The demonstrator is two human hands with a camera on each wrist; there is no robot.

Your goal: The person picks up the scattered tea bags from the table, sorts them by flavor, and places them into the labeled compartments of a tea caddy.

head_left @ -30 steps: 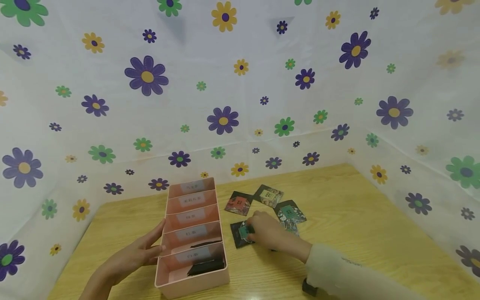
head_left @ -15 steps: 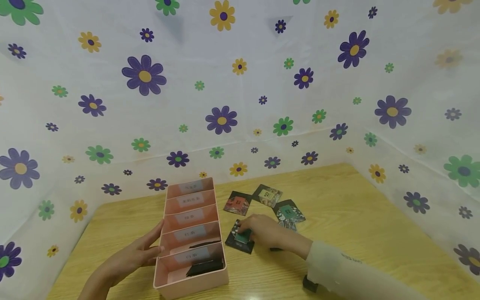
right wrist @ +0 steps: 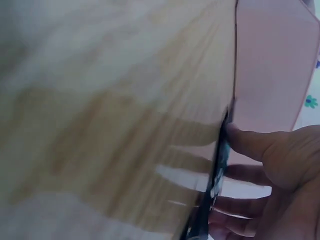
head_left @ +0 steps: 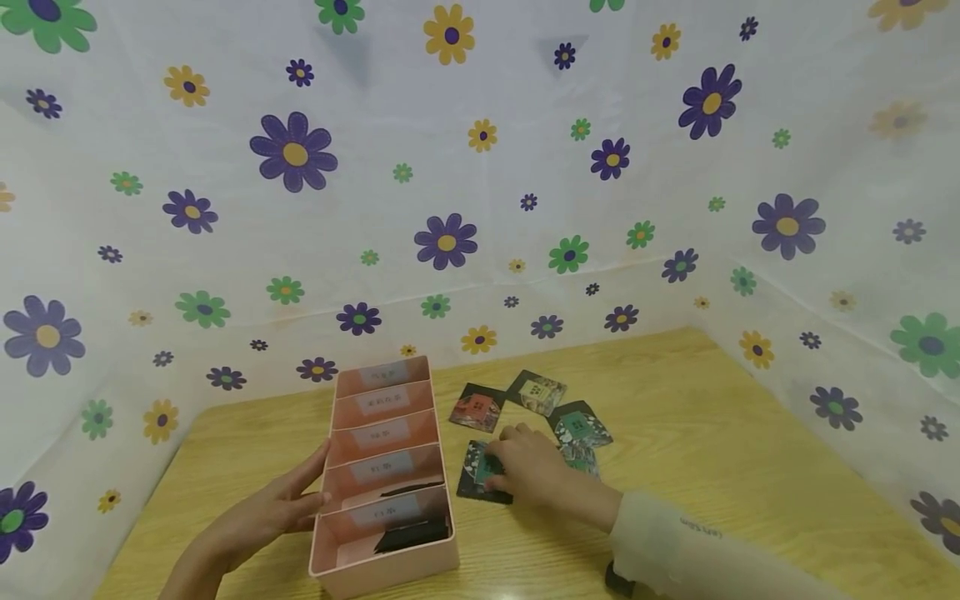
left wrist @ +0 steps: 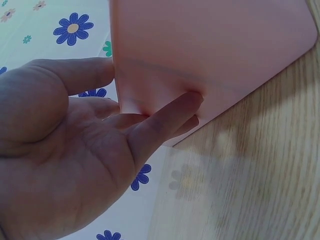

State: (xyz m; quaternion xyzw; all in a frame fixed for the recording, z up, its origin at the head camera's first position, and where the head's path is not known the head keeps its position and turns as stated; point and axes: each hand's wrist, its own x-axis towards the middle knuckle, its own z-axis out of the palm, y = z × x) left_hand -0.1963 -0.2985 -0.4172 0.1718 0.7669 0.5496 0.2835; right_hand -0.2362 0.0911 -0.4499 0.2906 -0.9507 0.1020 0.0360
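Note:
My right hand [head_left: 536, 471] pinches at a flat black tea sachet [head_left: 471, 485] with a green label, which lies on the table right of the pink box. In the right wrist view, thumb and fingertips touch the upper face of this sachet [right wrist: 218, 165], seen edge-on and blurred. The long pink box [head_left: 390, 577] has several compartments with paper labels. Dark sachets [head_left: 412, 533] stand in the nearest compartment, and a dark edge shows in the one behind. My left hand [head_left: 262, 517] rests against the box's left side, its fingers [left wrist: 170, 120] extended and touching the wall.
Behind the right hand lie a red-labelled sachet [head_left: 476, 408], a yellow-labelled one [head_left: 537, 392] and a green-labelled one [head_left: 581, 425]. Another sachet [head_left: 581, 457] is partly hidden by the hand. A small black object [head_left: 619, 578] sits under the right sleeve. Flowered cloth encloses the table.
Under my right fingers the sachet has turned and shifted slightly on the table. My left hand and the box have stayed in place.

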